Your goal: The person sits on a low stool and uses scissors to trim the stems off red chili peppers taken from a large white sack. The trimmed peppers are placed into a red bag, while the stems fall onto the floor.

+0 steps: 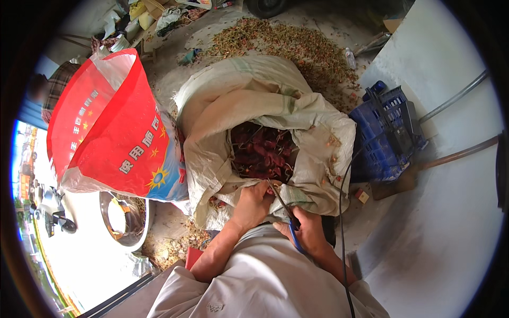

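Observation:
A large white woven sack (238, 95) stands before me with its rim rolled down, and dark red dried chili peppers (264, 153) lie inside. At the near rim, my left hand (252, 204) pinches a small red chili pepper (271, 190) between thumb and fingers. My right hand (304, 228) is closed round the blue handles of scissors (292, 226), whose metal blades point up and left to the pepper at my left fingertips. Whether the blades touch it cannot be told.
A big red printed plastic bag (115, 139) stands left of the sack. Blue plastic crates (377, 131) sit to the right by a wall. Beyond the sack, stems and scraps (278, 43) cover the floor. A black cable (341, 222) hangs at my right. A person (57, 87) is at far left.

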Tool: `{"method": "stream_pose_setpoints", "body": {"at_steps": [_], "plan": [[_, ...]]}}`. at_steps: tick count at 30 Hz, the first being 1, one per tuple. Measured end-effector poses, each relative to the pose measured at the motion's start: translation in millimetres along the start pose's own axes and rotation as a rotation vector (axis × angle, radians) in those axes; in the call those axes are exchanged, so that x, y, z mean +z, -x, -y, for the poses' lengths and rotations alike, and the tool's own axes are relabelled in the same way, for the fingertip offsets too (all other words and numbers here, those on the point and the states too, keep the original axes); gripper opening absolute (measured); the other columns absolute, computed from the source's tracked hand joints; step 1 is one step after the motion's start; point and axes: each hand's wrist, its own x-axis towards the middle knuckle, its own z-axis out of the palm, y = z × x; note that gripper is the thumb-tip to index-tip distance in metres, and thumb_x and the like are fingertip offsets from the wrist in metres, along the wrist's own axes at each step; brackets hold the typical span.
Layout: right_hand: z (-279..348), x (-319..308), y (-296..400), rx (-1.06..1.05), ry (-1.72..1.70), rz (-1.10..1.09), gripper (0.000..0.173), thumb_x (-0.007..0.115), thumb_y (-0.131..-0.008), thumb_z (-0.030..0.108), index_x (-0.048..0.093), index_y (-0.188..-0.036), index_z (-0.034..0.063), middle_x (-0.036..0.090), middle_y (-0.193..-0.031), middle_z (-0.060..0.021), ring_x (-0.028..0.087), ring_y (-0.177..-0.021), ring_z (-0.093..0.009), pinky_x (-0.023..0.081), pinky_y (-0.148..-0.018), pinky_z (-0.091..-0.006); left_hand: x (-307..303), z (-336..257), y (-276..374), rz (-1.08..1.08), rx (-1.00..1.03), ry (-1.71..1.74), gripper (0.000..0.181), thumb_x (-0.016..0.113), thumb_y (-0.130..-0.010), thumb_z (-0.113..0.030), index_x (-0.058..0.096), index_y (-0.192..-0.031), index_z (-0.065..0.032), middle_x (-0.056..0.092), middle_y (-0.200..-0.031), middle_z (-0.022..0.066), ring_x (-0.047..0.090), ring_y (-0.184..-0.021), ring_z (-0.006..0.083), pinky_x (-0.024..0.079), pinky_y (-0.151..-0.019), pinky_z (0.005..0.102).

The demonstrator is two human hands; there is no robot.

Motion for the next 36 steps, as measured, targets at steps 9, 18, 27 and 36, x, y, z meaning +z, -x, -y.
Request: {"method": "stream_pose_setpoints", "body": {"at_steps": [9, 18, 27, 36], "plan": [[-39, 14, 27, 0.171, -0.553, 0.142, 0.041, 0.086, -0.077, 0.028, 0.063, -0.099, 0.0015, 0.053, -0.066, 0.0018, 0.048, -0.06, -0.006, 0.041, -0.055, -0.0232, 17, -7, 12, 0.124, -0.091, 0.281, 0.035, 0.061, -0.086, 0.002, 0.066, -0.12, -0.0043, 0.061, -0.073, 0.0041, 0.058, -0.066, 0.0104, 0.05, -0.064, 0.0268], [-50, 14, 28, -0.035, -1.421, -0.086, 0.043, 0.068, -0.088, 0.038, 0.049, -0.104, 0.0028, 0.053, -0.076, -0.0064, 0.05, -0.062, -0.014, 0.041, -0.054, -0.0297, 19, 23, 26, 0.001, -0.066, 0.035, 0.021, 0.068, -0.089, -0.005, 0.071, -0.11, -0.0048, 0.061, -0.073, 0.0017, 0.054, -0.067, 0.0087, 0.046, -0.063, 0.0263], [-48, 17, 17, -0.092, -1.484, -0.124, 0.073, 0.062, -0.091, 0.057, 0.041, -0.137, 0.0051, 0.058, -0.11, -0.0162, 0.058, -0.101, -0.027, 0.046, -0.093, -0.0445, -12, 125, -82, 0.245, -0.091, -0.957, 0.016, 0.067, -0.078, -0.01, 0.073, -0.093, -0.0094, 0.069, -0.097, 0.0161, 0.068, -0.093, 0.0342, 0.056, -0.078, 0.0449], [-43, 3, 16, 0.117, -1.833, -0.332, 0.065, 0.046, -0.096, 0.063, 0.047, -0.131, 0.0082, 0.058, -0.109, -0.0139, 0.056, -0.099, -0.026, 0.044, -0.095, -0.0474, -11, 131, -82, 0.178, -0.118, -1.032, 0.018, 0.069, -0.08, -0.014, 0.072, -0.096, -0.0079, 0.069, -0.1, 0.019, 0.069, -0.092, 0.0371, 0.057, -0.078, 0.0464]]}}
